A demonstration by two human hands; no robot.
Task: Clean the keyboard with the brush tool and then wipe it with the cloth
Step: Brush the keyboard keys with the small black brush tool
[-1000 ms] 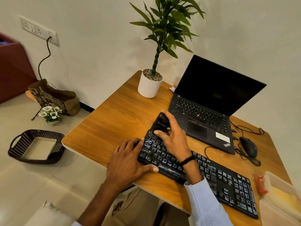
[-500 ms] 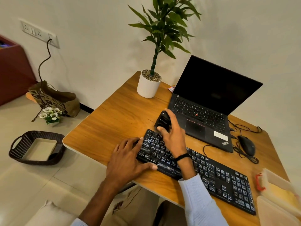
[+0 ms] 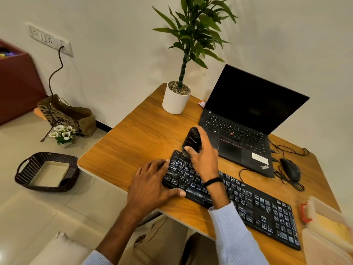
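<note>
Pale wall, pale tiled floor, and in the middle of it one wooden table (image 3: 137,142), honey-coloured with a light edge. On it sits one open laptop (image 3: 248,104), its screen dark, a ThinkPad logo at the corner of its palm rest and a white sticker I can't read. In front lies one black keyboard (image 3: 257,207), running diagonally, its keys streaked pale; the printing on its front edge is too smeared to read.

At the table's far corner stands one potted plant (image 3: 175,100) in a white pot topped with pebbles. On the floor are one dark woven basket (image 3: 28,169) and one printed paper bag (image 3: 65,115) against the wall. Two pale containers (image 3: 324,213) crowd the table's right edge.

Now the hands. The left hand (image 3: 150,180) lies flat on the keyboard's left end, fingers stretched and thumb along the front edge. The right hand (image 3: 204,157) is wrapped around the black brush tool (image 3: 192,140), which touches the keyboard's far-left corner; its white lettering is too small to read.

There's one black mouse (image 3: 290,169) right of the laptop, with its cable tangled. One small bunch of white flowers (image 3: 62,132) sits by the bag.
</note>
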